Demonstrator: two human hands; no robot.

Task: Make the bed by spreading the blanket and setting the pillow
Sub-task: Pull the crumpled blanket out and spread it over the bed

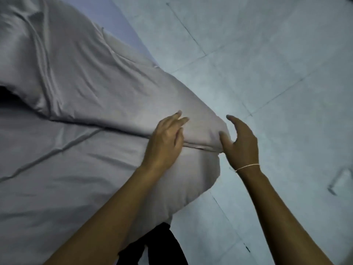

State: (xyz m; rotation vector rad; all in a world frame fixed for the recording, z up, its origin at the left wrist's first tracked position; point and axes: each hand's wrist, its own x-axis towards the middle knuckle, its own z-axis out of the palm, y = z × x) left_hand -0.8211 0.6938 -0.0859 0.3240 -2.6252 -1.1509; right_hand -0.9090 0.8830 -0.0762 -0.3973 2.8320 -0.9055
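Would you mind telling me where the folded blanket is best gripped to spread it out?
Probably at the corner of the blanket by the bed's floor-side edge, coming in from the floor side. The layers meet in a seam there, between the left hand and right hand, so the fingers can pinch the top layer.

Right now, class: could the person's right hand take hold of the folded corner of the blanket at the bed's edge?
Probably yes. The right hand is open beside the blanket corner, thumb touching the fold, nothing between. The left hand rests flat on top, clear of it.
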